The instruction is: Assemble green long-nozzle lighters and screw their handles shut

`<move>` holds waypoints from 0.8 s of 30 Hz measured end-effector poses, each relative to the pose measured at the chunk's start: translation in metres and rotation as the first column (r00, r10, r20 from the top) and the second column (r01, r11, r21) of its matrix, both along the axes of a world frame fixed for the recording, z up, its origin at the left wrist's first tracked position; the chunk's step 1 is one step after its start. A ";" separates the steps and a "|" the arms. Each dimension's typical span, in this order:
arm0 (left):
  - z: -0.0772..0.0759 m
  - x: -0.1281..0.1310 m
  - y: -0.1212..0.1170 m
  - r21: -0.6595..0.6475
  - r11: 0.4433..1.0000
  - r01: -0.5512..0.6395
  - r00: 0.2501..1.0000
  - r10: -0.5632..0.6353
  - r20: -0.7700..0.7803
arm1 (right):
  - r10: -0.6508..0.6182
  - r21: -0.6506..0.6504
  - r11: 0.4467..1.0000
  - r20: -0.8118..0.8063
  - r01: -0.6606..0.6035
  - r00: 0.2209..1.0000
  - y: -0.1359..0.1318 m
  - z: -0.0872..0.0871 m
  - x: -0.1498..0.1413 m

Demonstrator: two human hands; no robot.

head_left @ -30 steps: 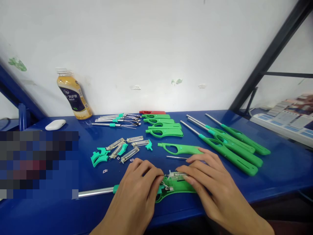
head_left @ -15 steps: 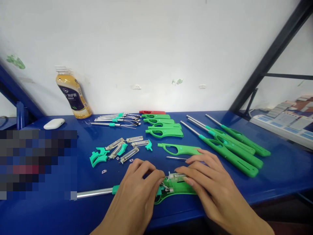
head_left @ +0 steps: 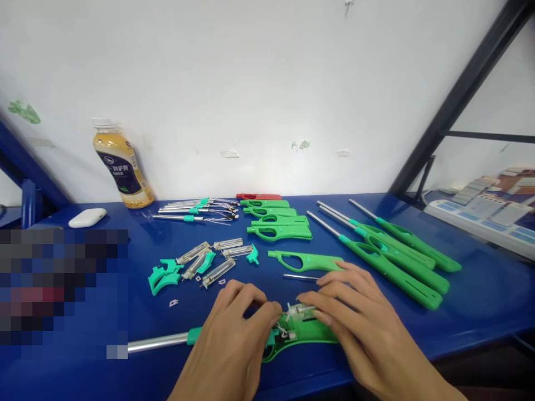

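A half-open green gas lighter point(head_left: 311, 332) lies across the front of the table, its silver barrel point(head_left: 161, 341) pointing left. My left hand point(head_left: 238, 328) arches over the trigger end, thumb and fingers closed on the lighter; what the tips pinch is partly hidden. White wires point(head_left: 284, 333) and a small dark piece show beside those fingertips. A clear fuel tank point(head_left: 301, 311) sits in the upper side of the shell, partly covered. Fingers and thumb of my right hand point(head_left: 355, 317) press around the tank and the shell. Behind this hand lies a screwdriver point(head_left: 298, 277), its handle hidden.
Beyond lie clear tanks point(head_left: 219, 272), teal triggers point(head_left: 165, 277) and wired barrels point(head_left: 184, 210). Green half shells point(head_left: 280, 231) and a red one point(head_left: 259, 196) are at the back. Finished-looking lighters point(head_left: 388, 267) lie right. A bottle point(head_left: 123, 167) and white case point(head_left: 87, 218) stand left.
The whole view has shifted slightly, so things appear a little lower. Both hands stay at the same lighter, with only slight finger movement around the tank.
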State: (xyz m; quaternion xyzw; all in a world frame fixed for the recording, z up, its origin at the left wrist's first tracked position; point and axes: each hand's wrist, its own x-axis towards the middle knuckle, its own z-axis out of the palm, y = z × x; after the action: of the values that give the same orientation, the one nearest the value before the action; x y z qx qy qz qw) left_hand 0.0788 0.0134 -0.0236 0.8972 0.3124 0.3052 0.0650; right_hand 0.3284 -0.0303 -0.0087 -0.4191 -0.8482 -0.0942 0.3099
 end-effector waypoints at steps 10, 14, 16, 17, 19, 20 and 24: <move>0.003 -0.001 -0.002 -0.010 1.000 0.000 0.998 -0.001 -0.061 | 0.026 0.013 1.000 0.004 -0.026 1.000 0.001 0.002 0.001; 0.006 0.003 -0.001 0.037 0.999 0.016 0.994 -0.012 -0.107 | 0.039 0.023 0.999 0.006 -0.039 0.999 0.000 0.000 0.003; 0.007 0.003 -0.001 0.055 0.998 0.017 0.992 -0.010 -0.127 | 0.042 0.031 0.999 0.001 -0.042 0.999 0.000 0.000 0.003; 0.007 0.004 -0.001 0.058 0.998 0.014 0.991 -0.006 -0.134 | 0.042 0.032 0.999 -0.001 -0.042 0.999 0.000 0.000 0.003; 0.006 0.003 -0.002 0.050 0.999 0.007 0.991 -0.001 -0.137 | 0.048 0.033 0.998 0.000 -0.048 0.999 0.001 0.000 0.003; 0.006 0.003 -0.002 0.045 0.999 0.003 0.991 0.003 -0.137 | 0.050 0.032 0.998 0.001 -0.050 0.999 0.001 0.000 0.003; 0.005 0.002 -0.004 0.040 0.999 0.007 0.986 -0.001 -0.168 | 0.045 0.023 0.999 -0.007 -0.045 0.999 0.000 0.000 0.003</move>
State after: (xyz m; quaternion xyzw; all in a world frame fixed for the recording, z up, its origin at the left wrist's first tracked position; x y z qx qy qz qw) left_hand 0.0813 0.0097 -0.0186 0.9214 0.3087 0.2349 0.0210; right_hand 0.3311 -0.0305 -0.0083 -0.3967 -0.8551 -0.0956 0.3199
